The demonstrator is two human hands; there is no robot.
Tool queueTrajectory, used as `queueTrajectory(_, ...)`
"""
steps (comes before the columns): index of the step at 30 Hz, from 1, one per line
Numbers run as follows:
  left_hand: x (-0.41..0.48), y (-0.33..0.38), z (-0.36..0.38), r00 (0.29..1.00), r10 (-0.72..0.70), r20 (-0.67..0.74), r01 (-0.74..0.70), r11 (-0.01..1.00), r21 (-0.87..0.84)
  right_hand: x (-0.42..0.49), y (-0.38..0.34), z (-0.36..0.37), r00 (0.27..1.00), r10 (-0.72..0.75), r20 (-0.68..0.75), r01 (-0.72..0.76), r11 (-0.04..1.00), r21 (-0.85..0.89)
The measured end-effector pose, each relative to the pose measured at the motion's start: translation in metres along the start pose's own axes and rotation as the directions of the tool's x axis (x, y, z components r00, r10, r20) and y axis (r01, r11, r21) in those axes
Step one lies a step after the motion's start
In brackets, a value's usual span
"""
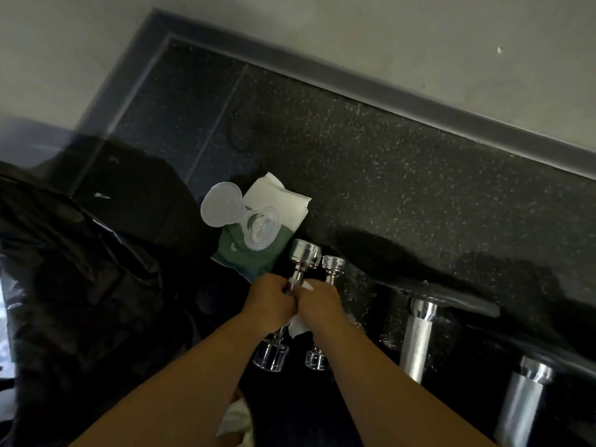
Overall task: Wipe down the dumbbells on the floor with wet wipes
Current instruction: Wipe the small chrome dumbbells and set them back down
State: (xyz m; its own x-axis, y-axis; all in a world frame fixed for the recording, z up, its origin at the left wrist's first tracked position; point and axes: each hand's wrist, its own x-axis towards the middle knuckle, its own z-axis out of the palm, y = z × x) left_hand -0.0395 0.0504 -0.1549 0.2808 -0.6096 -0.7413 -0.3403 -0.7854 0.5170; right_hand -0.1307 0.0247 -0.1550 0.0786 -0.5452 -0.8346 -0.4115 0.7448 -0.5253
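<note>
Both forearms reach forward, converging. Left hand [266, 304] is curled round the small dumbbell [304, 253] handle; right hand [319, 304] is clamped on a wet wipe [298, 329] wrapped on the same handle. Dumbbell is on the speckled floor [387, 172], second small dumbbell [333, 264] just beside it. Wipes pack [261, 233] sits beyond with its lid open.

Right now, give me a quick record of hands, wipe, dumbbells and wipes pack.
left hand: grips left small chrome dumbbell by its handle
right hand: holds white wipe against that handle
right small chrome dumbbell: alongside
wet wipes pack: lid open, on floor beyond dumbbells
large dumbbells: two, knurled handles, to the right
</note>
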Motion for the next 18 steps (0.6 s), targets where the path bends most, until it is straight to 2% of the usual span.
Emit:
queueTrajectory(4, 0.0, -0.001, 0.003, 0.999, 0.033, -0.014, -0.033, 0.999, 0.025, 0.0, 0.0, -0.002, 0.999, 0.023, 0.022, -0.024, 0.999, 0.022)
queueTrajectory(11, -0.007, -0.001, 0.005, 0.992, 0.088, -0.095, -0.081, 0.994, 0.08, -0.008, 0.0, -0.004, 0.996, -0.087, -0.025, 0.084, 0.989, -0.121)
queueTrajectory(15, -0.008, 0.002, 0.005, 0.993, 0.083, -0.08, -0.077, 0.993, 0.084, -0.012, -0.003, -0.01, 0.996, -0.087, -0.01, 0.084, 0.986, -0.146)
queueTrajectory(18, -0.009, 0.005, 0.003, 0.994, 0.09, -0.06, -0.08, 0.985, 0.15, -0.016, -0.007, -0.013, 0.994, -0.104, -0.01, 0.101, 0.982, -0.161)
